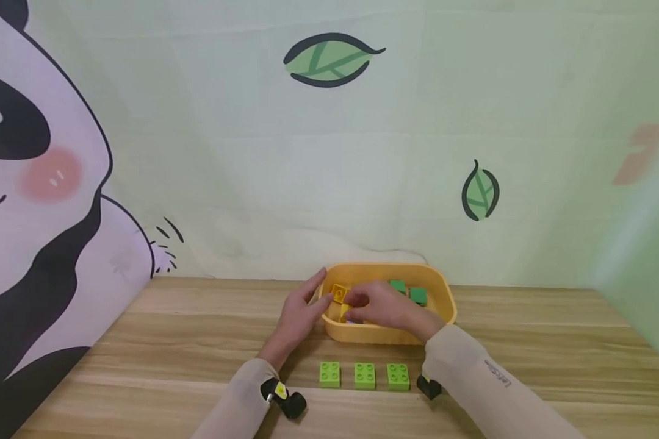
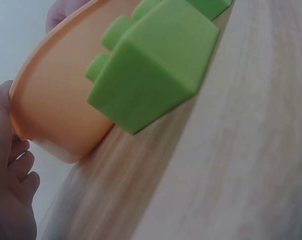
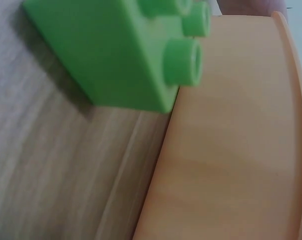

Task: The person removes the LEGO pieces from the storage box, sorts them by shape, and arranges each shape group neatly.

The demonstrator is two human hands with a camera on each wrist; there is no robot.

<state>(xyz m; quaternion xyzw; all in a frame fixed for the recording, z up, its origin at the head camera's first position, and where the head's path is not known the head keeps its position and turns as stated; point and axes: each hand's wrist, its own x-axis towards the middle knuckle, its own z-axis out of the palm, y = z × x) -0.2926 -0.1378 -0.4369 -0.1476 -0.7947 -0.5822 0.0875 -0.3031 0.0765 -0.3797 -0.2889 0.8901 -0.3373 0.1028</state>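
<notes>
A yellow-orange plastic bin (image 1: pixel 384 334) stands on the table with loose toy bricks inside. My left hand (image 1: pixel 298 314) holds the bin's left rim, the thumb over the inner side and the fingers outside. My right hand (image 1: pixel 384 305) reaches into the bin with bent fingers, close to a yellow brick (image 1: pixel 338 293) and another yellow piece (image 1: pixel 344 312). Whether the fingertips pinch a brick is hidden. Two dark green bricks (image 1: pixel 418 296) lie at the bin's right. In front of the bin, three light green bricks (image 1: pixel 365 375) form a spaced row, studs up.
The wooden table (image 1: pixel 198 341) meets a pale green cloth backdrop (image 1: pixel 241 183) just behind the bin. A large printed panda (image 1: pixel 44 213) covers the left side. The green row lies between my forearms, close to both wrist cameras (image 1: pixel 292 403).
</notes>
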